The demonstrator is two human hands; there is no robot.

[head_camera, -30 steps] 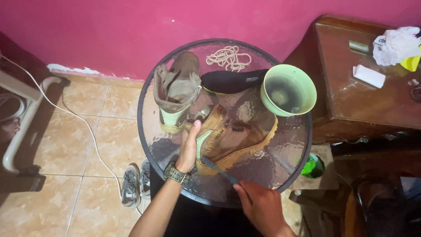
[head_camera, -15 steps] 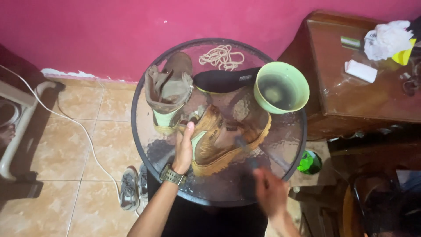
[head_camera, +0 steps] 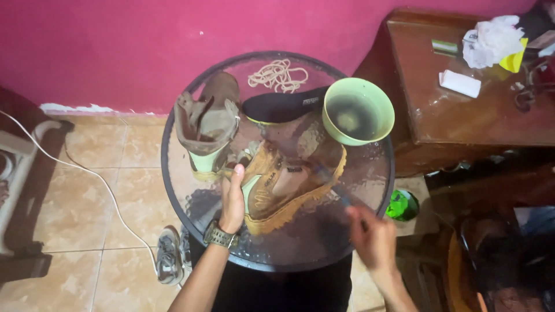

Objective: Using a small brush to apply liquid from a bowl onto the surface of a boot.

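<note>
A tan shoe (head_camera: pixel 292 182) lies on its side on a round glass table (head_camera: pixel 191 208). My left hand (head_camera: pixel 233 197), with a watch on the wrist, grips the shoe's heel end. My right hand (head_camera: pixel 373 236) holds a thin brush (head_camera: pixel 332 184) whose far end rests on the shoe's upper; the hand is blurred. A second brown shoe (head_camera: pixel 207 124) stands upright at the table's left. A dark insole (head_camera: pixel 283 107) lies behind, and a coil of pale laces (head_camera: pixel 278 74) sits at the far rim. A green bowl (head_camera: pixel 358 111) of murky water stands at the right.
A dark wooden side table (head_camera: pixel 462 115) with crumpled paper and small items stands to the right, against the pink wall. A green bottle cap (head_camera: pixel 402 205) shows below the table edge. Sandals (head_camera: pixel 169 254) and a white cable (head_camera: pixel 98 185) lie on the tiled floor at left.
My right hand has moved rightward and drawn the brush across the tan shoe. The left hand stays on the shoe's heel end.
</note>
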